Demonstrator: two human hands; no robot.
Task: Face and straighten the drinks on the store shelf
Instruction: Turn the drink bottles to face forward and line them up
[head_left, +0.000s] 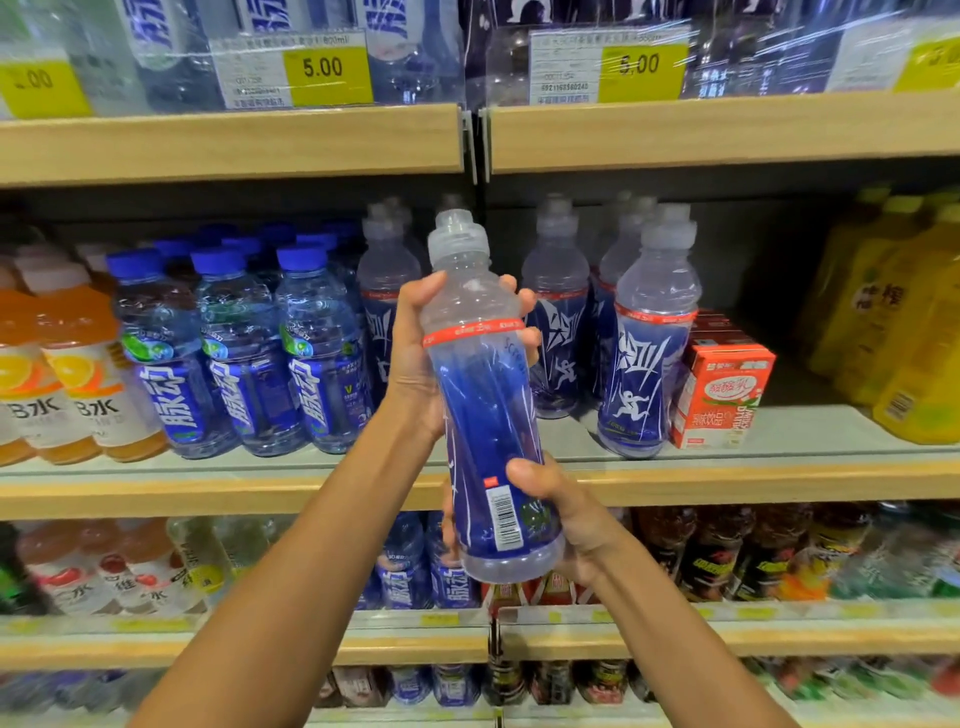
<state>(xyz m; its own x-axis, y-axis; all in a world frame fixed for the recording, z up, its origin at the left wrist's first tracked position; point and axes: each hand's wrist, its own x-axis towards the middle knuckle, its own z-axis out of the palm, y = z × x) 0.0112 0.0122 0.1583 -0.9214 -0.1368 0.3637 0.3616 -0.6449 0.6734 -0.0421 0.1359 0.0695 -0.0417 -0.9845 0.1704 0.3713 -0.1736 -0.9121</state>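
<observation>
While left hand (415, 358) and right hand (563, 512) grip the bottle (483, 400) (fingers (525, 301) curled), its logo is hidden.

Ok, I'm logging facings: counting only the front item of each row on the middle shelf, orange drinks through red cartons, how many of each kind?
Orange drinks: 2
Blue-capped bottles: 3
Clear-capped bottles: 3
Red cartons: 1
Total: 9, not counting the held bottle gripped off the shelf by the left hand and right hand.
</observation>
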